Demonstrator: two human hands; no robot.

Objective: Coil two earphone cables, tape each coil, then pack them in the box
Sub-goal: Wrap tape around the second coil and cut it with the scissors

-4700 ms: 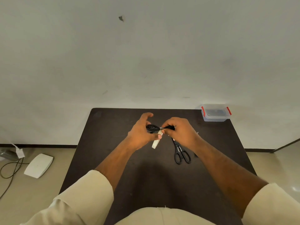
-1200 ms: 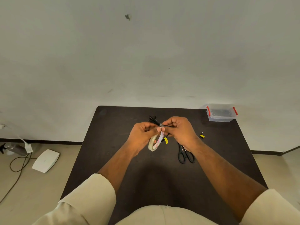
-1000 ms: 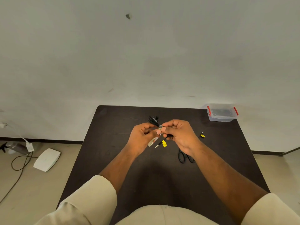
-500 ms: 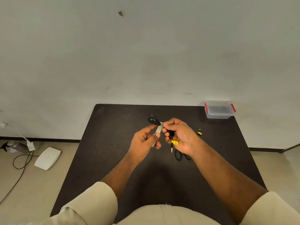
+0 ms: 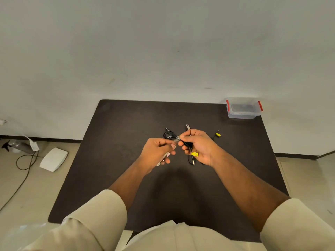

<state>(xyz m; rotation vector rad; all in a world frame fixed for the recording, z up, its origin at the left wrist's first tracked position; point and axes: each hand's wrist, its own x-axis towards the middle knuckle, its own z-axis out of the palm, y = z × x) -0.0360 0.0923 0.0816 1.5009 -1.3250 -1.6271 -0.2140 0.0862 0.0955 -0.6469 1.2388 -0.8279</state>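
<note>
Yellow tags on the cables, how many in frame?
2. One yellow tag hangs by the jack plug below the right hand, on the coiled cable it holds. Another lies on the table right of that hand. More may be hidden.

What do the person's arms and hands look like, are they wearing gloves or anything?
No gloves. Both the left hand and the right hand are bare, with no rings or watch showing. Each arm wears a loose cream-coloured sleeve pushed up, leaving the forearms uncovered.
</note>
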